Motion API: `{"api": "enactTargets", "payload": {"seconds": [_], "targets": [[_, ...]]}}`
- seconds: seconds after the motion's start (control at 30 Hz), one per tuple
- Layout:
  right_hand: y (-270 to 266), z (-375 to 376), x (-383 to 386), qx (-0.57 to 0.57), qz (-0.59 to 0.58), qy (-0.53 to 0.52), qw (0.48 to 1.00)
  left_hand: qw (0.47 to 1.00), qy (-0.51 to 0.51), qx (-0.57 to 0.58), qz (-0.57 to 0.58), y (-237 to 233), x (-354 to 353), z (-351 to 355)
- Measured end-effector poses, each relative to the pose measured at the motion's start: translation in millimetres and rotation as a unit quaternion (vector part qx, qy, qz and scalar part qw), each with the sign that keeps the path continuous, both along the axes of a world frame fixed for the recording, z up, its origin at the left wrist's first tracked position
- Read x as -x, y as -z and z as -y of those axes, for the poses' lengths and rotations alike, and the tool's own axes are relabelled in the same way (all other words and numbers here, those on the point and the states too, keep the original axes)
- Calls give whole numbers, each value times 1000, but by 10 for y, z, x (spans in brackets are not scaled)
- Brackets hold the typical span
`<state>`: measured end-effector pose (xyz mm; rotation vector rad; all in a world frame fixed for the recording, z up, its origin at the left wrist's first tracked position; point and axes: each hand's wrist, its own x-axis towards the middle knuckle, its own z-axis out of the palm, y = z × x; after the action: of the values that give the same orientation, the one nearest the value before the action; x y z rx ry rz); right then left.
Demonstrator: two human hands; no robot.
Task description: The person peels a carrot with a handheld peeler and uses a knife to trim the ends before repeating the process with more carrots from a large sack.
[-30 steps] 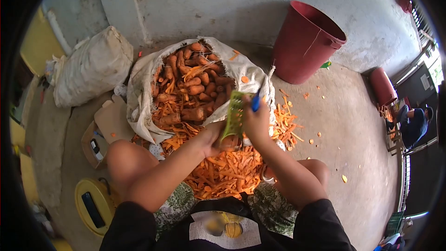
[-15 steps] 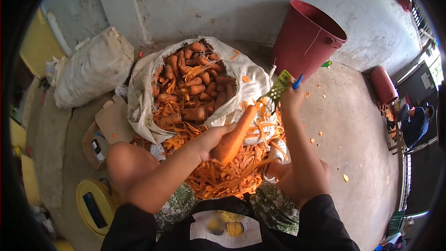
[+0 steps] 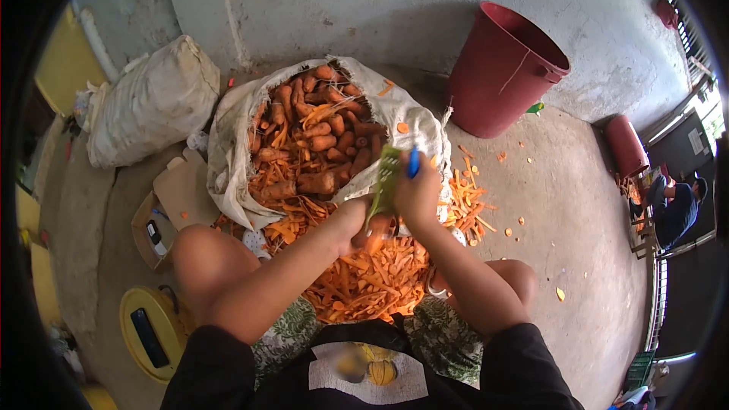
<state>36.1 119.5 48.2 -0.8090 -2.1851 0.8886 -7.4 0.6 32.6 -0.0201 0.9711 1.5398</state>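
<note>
My left hand (image 3: 350, 222) is closed around a large carrot (image 3: 377, 237), held low between my knees. In my right hand (image 3: 420, 194) is a green peeler (image 3: 387, 182) with a holed flat body, its blue part (image 3: 414, 161) showing by my fingers. The peeler lies over the carrot and hides much of it; whether its blade touches cannot be made out. Beneath my hands spreads a heap of orange peelings (image 3: 364, 285). Just ahead, an open white sack (image 3: 416, 127) holds many carrots (image 3: 319, 129) and some peelings.
A tall red bin (image 3: 493, 83) stands by the wall. To the left are a full white sack (image 3: 156, 102), an open cardboard box (image 3: 182, 182) and a yellow lid (image 3: 137, 300) with a phone (image 3: 149, 338) on it. Another person (image 3: 676, 212) sits far right.
My right hand and the peeler have come down and toward me, from the carrot's far tip to over its body. The carrot has moved slightly and is now more covered.
</note>
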Motion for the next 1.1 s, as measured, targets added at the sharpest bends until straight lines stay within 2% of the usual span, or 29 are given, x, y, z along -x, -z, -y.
{"api": "enactTargets", "payload": {"seconds": [0.07, 0.13, 0.2, 0.23, 0.33, 0.4, 0.43, 0.47, 0.53, 0.57, 0.67, 0.8, 1.0, 1.07, 1.1], "targets": [[97, -599, 102, 2, 26, 104, 994, 995, 82, 40, -46, -14, -73, 38], [92, -1087, 71, -36, -24, 203, 978, 986, 140, 3, -85, -103, -147, 117], [395, -1657, 58, 85, -136, 222, 962, 989, 127, -3, -78, -63, -122, 124], [377, -1612, 71, 88, -136, 221, 962, 991, 113, 1, -66, -73, -65, 123], [-5, -1107, 50, 181, -240, 68, 951, 997, 74, -2, -15, -8, 17, 116], [-99, -704, 60, 153, -192, 20, 969, 998, 64, -16, 22, 7, 42, 106], [-177, -494, 24, 200, -158, -6, 967, 999, 16, -2, 40, 4, 26, 61], [-218, -311, -10, 247, -123, -33, 961, 999, 16, -1, 40, 57, 52, 48], [-160, -55, -26, 240, -112, -77, 961, 992, -16, -97, 76, 194, 108, 15], [-134, 43, -32, 198, -134, -92, 967, 991, -66, -70, 88, 176, 81, -25], [-67, 106, -32, 161, -84, -83, 980, 981, -101, -86, 139, 57, -21, -19], [-24, 145, -40, 143, -90, -72, 983, 985, -103, -78, 113, 148, -48, -15], [-40, 132, -81, 101, -52, -61, 992, 989, -66, -83, 99, 279, -20, 0], [52, 8, -34, 41, -26, -11, 999, 993, 0, -110, 38, 359, -2, 3], [125, -211, 9, 25, -45, 31, 998, 993, 1, -108, 39, 358, -32, 26]]}}
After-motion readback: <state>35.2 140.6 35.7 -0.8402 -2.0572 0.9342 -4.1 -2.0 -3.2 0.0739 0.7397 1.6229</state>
